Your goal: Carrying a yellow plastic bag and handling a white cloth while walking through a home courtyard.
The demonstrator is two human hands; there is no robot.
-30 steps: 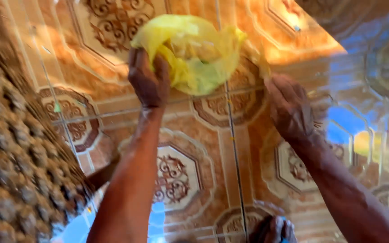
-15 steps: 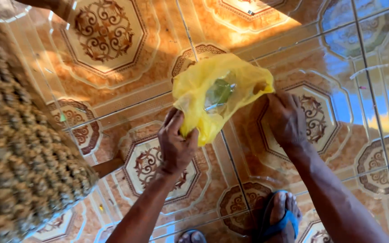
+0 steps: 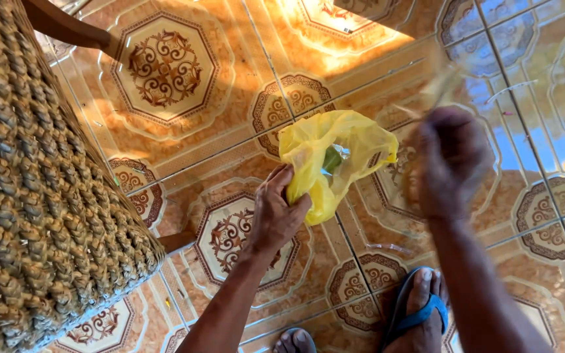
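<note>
My left hand [image 3: 276,212] grips the lower edge of a yellow plastic bag [image 3: 331,160] held above the tiled floor. Something green shows through the bag's thin wall near its middle. My right hand [image 3: 452,163] is blurred with motion just right of the bag; a faint pale streak rises from it toward the upper right, and I cannot tell whether its fingers hold anything.
A woven straw seat [image 3: 27,196] with a wooden leg [image 3: 178,242] fills the left side. Orange patterned floor tiles [image 3: 165,68] lie below. My feet stand at the bottom edge, the right one in a blue sandal [image 3: 420,314].
The bag has dropped lower in view and my left hand has taken a firmer grip on its edge. My right hand has come off the bag and moved up and to the right.
</note>
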